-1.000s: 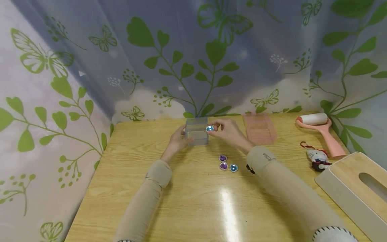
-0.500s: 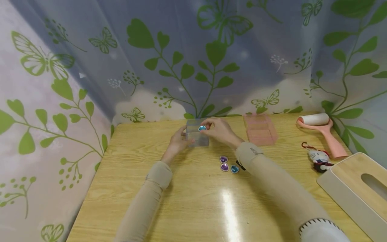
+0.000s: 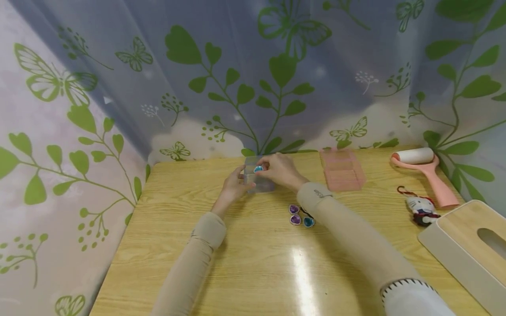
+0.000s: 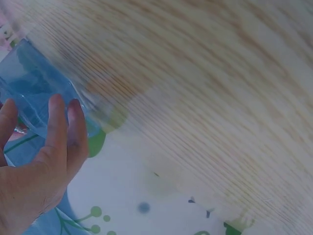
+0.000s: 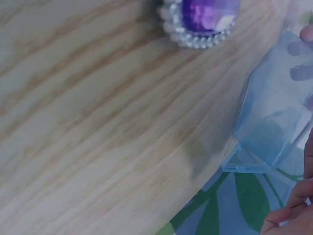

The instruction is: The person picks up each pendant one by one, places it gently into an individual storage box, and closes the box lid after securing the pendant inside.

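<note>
A clear bluish plastic box (image 3: 265, 187) with compartments stands near the back of the table. My left hand (image 3: 233, 186) holds its left side, thumb at the front and fingers behind; the left wrist view shows those fingers against the box wall (image 4: 34, 83). Over the box, my right hand (image 3: 281, 171) pinches a blue gem (image 3: 258, 169) with a pale beaded rim between thumb and fingers. Two purple heart-shaped gems (image 3: 295, 220) and one blue heart-shaped gem (image 3: 309, 222) lie on the table nearer me. The right wrist view has one purple gem (image 5: 208, 14) close up.
A pink clear box (image 3: 343, 171) sits right of my right hand. Farther right are a pink-handled lint roller (image 3: 440, 186), a white cat plush keychain (image 3: 421, 210) and a wood-topped tissue box (image 3: 454, 245). A leaf-patterned curtain (image 3: 221, 109) hangs along the table's back edge.
My right hand has moved left with the blue gem, from beside the box's right edge to above the box. The left hand stays on the box.
</note>
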Motion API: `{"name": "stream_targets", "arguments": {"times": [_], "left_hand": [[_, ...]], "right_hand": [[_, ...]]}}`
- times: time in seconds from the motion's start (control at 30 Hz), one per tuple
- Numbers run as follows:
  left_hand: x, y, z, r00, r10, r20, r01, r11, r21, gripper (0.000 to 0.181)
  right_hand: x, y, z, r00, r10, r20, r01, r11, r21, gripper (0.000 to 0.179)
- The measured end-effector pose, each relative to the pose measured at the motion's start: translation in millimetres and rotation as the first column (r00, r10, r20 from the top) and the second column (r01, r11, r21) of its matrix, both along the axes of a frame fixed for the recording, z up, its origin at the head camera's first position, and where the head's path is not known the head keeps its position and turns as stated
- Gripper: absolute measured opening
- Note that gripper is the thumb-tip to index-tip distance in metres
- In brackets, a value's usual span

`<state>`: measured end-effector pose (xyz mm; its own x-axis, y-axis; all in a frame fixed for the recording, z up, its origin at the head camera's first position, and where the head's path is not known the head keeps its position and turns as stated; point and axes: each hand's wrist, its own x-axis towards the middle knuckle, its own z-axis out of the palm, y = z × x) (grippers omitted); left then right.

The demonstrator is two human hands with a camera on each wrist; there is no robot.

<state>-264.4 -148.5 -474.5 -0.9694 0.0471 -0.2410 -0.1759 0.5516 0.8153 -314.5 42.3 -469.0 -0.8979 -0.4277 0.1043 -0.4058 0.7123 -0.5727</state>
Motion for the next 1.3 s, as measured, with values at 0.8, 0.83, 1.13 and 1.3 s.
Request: {"name": "stream_targets", "arguments": {"times": [0.8, 0.83, 1.13, 1.3], "left_hand": [[-0.1, -1.1, -2.8, 1.000, -0.015, -0.013, 0.015, 1.000, -0.015, 0.080], [0.0, -1.3, -3.2, 1.000, -0.016, -0.014, 0.016, 1.000, -0.013, 0.080], [0.3, -2.5, -2.9, 1.000, -0.020, -0.003, 0.020, 1.000, -0.003, 0.083], [1.3, -4.3, -2.4, 1.000, -0.027, 0.002, 0.027, 1.000, 0.004, 0.084]], "right_hand": [[-8.5, -21.0, -13.2, 0.997, 0.052, -0.049, -0.039, 0.971, 0.236, 0.038], [-7.9, -22.4, -14.2, 0.996, 0.057, -0.070, -0.038, 0.966, 0.256, 0.039], [-8.6, -28.3, -16.9, 0.982, 0.130, -0.140, -0.075, 0.937, 0.342, 0.037], [-9.0, -26.0, -12.9, 0.981, 0.121, -0.154, -0.067, 0.946, 0.319, 0.031]]}}
